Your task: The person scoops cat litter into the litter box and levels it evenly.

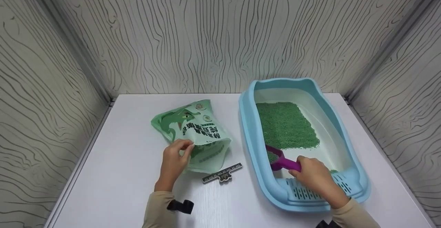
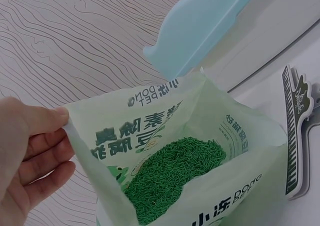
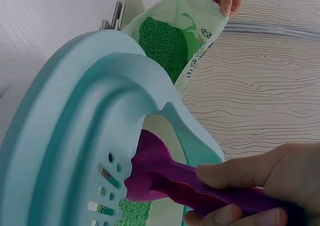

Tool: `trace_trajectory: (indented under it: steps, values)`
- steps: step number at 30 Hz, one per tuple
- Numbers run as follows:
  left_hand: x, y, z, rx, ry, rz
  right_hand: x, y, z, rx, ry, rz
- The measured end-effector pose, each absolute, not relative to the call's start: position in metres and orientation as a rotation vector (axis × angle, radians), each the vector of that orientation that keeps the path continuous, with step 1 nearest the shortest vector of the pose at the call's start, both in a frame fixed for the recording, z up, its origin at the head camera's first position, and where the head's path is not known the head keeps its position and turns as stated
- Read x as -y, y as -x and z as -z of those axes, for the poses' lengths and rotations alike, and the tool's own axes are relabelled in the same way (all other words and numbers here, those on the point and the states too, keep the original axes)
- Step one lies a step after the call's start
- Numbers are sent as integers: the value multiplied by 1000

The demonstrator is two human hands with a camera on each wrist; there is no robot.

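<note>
My left hand (image 1: 175, 157) pinches the upper edge of a pale green cat litter bag (image 1: 203, 128), which lies with its mouth toward me. Green litter pellets (image 2: 172, 176) show inside the bag in the left wrist view. The fingers of my right hand (image 1: 317, 176) are wrapped round the handle of a purple litter scoop (image 1: 289, 164). Some green pellets lie in the scoop's bowl, which is inside the blue litter box (image 1: 245, 117) by its left wall. A layer of green litter (image 1: 287, 124) covers part of the pale box floor.
A clip (image 1: 223, 174) with a piano-key pattern lies on the white table (image 1: 113, 159) between the bag and the box. The box's front has a slotted ledge (image 1: 305, 190). Wood-grain panels (image 1: 179, 42) stand behind and on both sides.
</note>
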State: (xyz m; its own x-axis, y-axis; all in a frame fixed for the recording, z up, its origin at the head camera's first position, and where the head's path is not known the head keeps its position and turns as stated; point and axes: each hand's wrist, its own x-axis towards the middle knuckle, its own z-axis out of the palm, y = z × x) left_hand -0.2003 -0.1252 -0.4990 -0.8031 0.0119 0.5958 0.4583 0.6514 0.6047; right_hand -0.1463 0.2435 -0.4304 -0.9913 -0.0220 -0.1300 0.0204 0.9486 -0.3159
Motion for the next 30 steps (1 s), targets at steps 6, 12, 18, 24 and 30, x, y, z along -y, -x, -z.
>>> trace_trajectory:
  steps: [6, 12, 18, 24, 30]
  values:
    - [126, 202, 500, 2282, 380, 1069, -249, 142, 428, -2961, -14, 501]
    - [126, 202, 501, 2254, 401, 1071, -259, 138, 430, -2983, -14, 516]
    - [126, 202, 501, 2270, 396, 1078, -269, 136, 430, -2980, -46, 536]
    - [125, 202, 500, 2284, 383, 1093, -279, 134, 429, -2976, -79, 534]
    - [125, 202, 502, 2282, 378, 1049, -288, 133, 430, -2971, -108, 539]
